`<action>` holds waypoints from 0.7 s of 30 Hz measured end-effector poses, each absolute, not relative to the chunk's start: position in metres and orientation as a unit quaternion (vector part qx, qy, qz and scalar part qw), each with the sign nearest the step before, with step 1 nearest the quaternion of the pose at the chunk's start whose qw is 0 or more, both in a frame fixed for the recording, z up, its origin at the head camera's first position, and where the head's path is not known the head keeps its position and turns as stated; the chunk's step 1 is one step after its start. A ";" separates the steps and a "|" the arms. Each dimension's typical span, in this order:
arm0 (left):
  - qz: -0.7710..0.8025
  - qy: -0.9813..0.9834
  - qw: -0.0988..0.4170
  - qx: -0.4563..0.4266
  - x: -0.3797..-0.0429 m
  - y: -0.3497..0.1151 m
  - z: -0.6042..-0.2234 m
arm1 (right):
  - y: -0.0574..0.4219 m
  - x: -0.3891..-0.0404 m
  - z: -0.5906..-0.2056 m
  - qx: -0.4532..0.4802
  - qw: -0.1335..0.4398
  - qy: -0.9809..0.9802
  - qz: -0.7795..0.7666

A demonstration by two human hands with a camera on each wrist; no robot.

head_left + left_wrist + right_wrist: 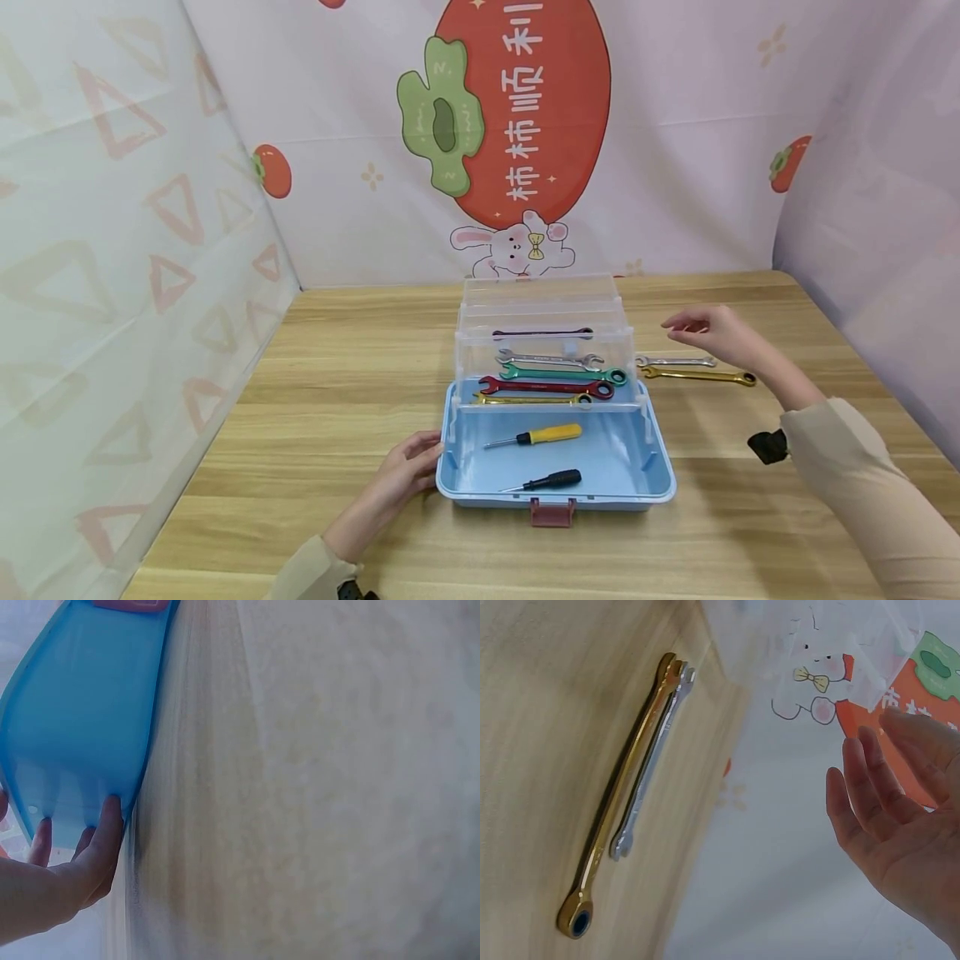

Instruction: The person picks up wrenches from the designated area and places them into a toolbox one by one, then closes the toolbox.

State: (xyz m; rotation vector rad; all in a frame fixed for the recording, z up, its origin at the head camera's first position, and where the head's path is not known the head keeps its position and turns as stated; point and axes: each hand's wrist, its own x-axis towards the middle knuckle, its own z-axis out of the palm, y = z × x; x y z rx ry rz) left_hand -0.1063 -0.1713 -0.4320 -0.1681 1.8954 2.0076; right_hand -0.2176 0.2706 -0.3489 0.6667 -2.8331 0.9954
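A light blue toolbox (615,462) stands with its clear plastic lid raised. My left hand (408,467) rests against its left side, and in the left wrist view the fingers (111,825) lie extended along the blue wall. Inside are a yellow-handled screwdriver (555,434) and a black-handled screwdriver (558,479). Red (547,387), green (558,374), silver (547,360), gold (532,400) and purple (536,334) wrenches show through the clear plastic. My right hand (712,329) is raised and holds nothing, its fingers loosely bent. Below it lie a silver wrench (652,761) and a gold wrench (622,791).
The wooden table (337,367) carries the box at its middle. A printed cloth (345,225) with persimmon and rabbit drawings hangs behind, and more cloth hangs at both sides. A dark red latch (552,513) sticks out at the box front.
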 end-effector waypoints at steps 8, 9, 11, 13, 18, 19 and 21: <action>0.710 0.676 0.191 -0.057 -0.107 -0.171 -0.433 | 0.284 -0.216 -0.370 0.220 0.005 -0.920 0.325; 0.709 0.677 0.191 -0.056 -0.107 -0.172 -0.433 | 0.285 -0.215 -0.372 0.220 -0.001 -0.920 0.324; 0.708 0.678 0.191 -0.057 -0.107 -0.172 -0.433 | 0.289 -0.215 -0.378 0.224 -0.010 -0.919 0.323; 0.705 0.680 0.191 -0.060 -0.107 -0.172 -0.433 | 0.292 -0.214 -0.383 0.223 -0.014 -0.921 0.320; 0.703 0.682 0.192 -0.061 -0.107 -0.172 -0.433 | 0.297 -0.212 -0.392 0.222 -0.021 -0.927 0.303; 0.703 0.682 0.192 -0.060 -0.107 -0.173 -0.433 | 0.298 -0.212 -0.393 0.223 -0.022 -0.928 0.299; 0.704 0.681 0.193 -0.059 -0.108 -0.173 -0.434 | 0.298 -0.212 -0.394 0.227 -0.021 -0.929 0.290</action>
